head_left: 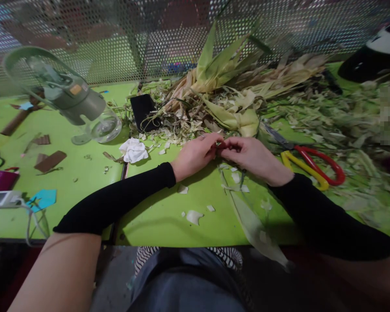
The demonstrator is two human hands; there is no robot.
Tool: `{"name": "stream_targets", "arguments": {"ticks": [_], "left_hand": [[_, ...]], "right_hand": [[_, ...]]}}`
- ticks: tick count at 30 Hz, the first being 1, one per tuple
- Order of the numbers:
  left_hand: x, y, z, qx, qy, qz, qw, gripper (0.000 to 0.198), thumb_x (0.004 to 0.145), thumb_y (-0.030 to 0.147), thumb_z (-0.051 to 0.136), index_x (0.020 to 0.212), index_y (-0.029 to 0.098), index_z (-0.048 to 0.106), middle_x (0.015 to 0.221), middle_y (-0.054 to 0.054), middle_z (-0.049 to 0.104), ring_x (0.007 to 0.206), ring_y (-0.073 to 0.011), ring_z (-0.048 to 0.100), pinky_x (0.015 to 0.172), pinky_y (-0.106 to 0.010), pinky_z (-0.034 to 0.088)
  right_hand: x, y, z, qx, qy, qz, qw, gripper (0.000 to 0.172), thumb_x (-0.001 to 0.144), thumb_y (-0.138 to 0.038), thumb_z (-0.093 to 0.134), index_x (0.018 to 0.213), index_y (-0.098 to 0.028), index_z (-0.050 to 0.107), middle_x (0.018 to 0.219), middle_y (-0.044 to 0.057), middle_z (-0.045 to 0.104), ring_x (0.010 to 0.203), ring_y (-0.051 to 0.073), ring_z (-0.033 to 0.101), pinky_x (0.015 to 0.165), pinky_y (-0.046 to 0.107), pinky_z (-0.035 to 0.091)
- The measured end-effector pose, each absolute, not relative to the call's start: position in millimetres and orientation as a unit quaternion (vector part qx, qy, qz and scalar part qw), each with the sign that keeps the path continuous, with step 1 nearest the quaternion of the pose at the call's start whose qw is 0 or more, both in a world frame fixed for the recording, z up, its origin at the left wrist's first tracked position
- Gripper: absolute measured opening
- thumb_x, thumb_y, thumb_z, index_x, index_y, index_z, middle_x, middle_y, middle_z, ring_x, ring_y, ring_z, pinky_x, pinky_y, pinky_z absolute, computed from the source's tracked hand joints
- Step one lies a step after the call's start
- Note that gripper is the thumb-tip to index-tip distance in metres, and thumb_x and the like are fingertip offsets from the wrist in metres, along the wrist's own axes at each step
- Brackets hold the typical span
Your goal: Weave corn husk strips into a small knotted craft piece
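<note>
Both hands meet at the centre of the frame, just above the green table (169, 221). The left hand (195, 157) has its fingers pressed together, pinching a small dark-red piece (219, 146) at the fingertips. The right hand (254, 158) pinches the same piece from the opposite side; the two hands touch at that point. What the piece is cannot be told, as the fingers cover most of it. Both forearms wear black sleeves.

A long pale husk strip (250, 223) lies below the right hand and runs over the table's near edge. A heap of corn husks (227, 93) sits just beyond the hands, in the upper centre. Scissors (308, 167) with red and yellow handles lie just right of the right hand. A crumpled white tissue (134, 150) lies left of the left hand, a black flat object (143, 112) beyond it. A small fan (58, 93) stands tilted at the upper left. Brown card scraps (50, 161) lie at the left.
</note>
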State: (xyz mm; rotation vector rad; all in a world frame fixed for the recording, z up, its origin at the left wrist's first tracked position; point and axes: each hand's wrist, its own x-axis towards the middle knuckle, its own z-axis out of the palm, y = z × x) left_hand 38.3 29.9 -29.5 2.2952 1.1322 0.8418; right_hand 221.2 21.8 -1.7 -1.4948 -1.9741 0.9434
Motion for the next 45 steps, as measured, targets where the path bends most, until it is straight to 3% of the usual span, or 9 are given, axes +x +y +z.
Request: {"name": "stream_targets", "arguments": {"ticks": [6, 14, 20, 27, 39, 45], "left_hand": [[38, 30, -26, 0.818, 0.419, 0.306, 0.248, 0.026, 0.088, 0.008, 0.058, 0.111, 0.017, 0.064, 0.101, -0.006, 0.075, 0.093, -0.017, 0.068, 0.084, -0.028, 0.049], [37, 29, -22, 0.803, 0.424, 0.31, 0.281, 0.025, 0.088, 0.009, 0.059, 0.112, 0.016, 0.063, 0.102, -0.006, 0.075, 0.091, -0.016, 0.067, 0.081, -0.028, 0.048], [37, 27, -22, 0.804, 0.425, 0.307, 0.281, 0.024, 0.088, 0.01, 0.058, 0.111, 0.017, 0.062, 0.101, -0.006, 0.075, 0.091, -0.0163, 0.067, 0.081, -0.028, 0.048], [34, 31, -23, 0.808, 0.399, 0.302, 0.311, 0.022, 0.087, 0.015, 0.06, 0.109, 0.016, 0.063, 0.096, -0.005, 0.074, 0.083, -0.0148, 0.064, 0.078, -0.027, 0.048], [29, 42, -20, 0.695, 0.374, 0.29, 0.541, 0.018, 0.091, 0.03, 0.059, 0.089, 0.013, 0.062, 0.078, -0.002, 0.066, 0.068, -0.0096, 0.056, 0.069, -0.024, 0.046], [27, 44, -24, 0.741, 0.359, 0.284, 0.492, 0.012, 0.09, 0.025, 0.059, 0.091, 0.014, 0.063, 0.085, -0.003, 0.068, 0.077, -0.0108, 0.058, 0.076, -0.025, 0.047]], "right_hand": [[222, 22, -1, -0.546, -0.707, 0.357, 0.271, 0.018, 0.079, -0.038, 0.065, 0.075, -0.021, 0.063, 0.056, -0.003, 0.052, 0.051, 0.012, 0.041, 0.051, 0.028, 0.032], [222, 20, 6, -0.545, -0.724, 0.347, 0.241, 0.024, 0.082, -0.041, 0.064, 0.085, -0.019, 0.073, 0.073, 0.004, 0.069, 0.061, 0.016, 0.053, 0.058, 0.031, 0.038], [222, 22, 1, -0.544, -0.729, 0.335, 0.245, 0.021, 0.079, -0.042, 0.064, 0.075, -0.021, 0.066, 0.062, 0.001, 0.059, 0.058, 0.015, 0.048, 0.057, 0.031, 0.035], [221, 18, 4, -0.538, -0.72, 0.358, 0.254, 0.022, 0.081, -0.042, 0.063, 0.08, -0.02, 0.065, 0.062, -0.001, 0.054, 0.056, 0.013, 0.043, 0.055, 0.03, 0.033], [228, 20, 3, -0.527, -0.725, 0.346, 0.279, 0.024, 0.082, -0.042, 0.067, 0.082, -0.019, 0.068, 0.063, -0.001, 0.053, 0.056, 0.012, 0.042, 0.054, 0.029, 0.031], [228, 19, 6, -0.528, -0.727, 0.346, 0.27, 0.022, 0.082, -0.041, 0.068, 0.081, -0.019, 0.067, 0.064, -0.001, 0.055, 0.057, 0.012, 0.043, 0.055, 0.029, 0.032]]}}
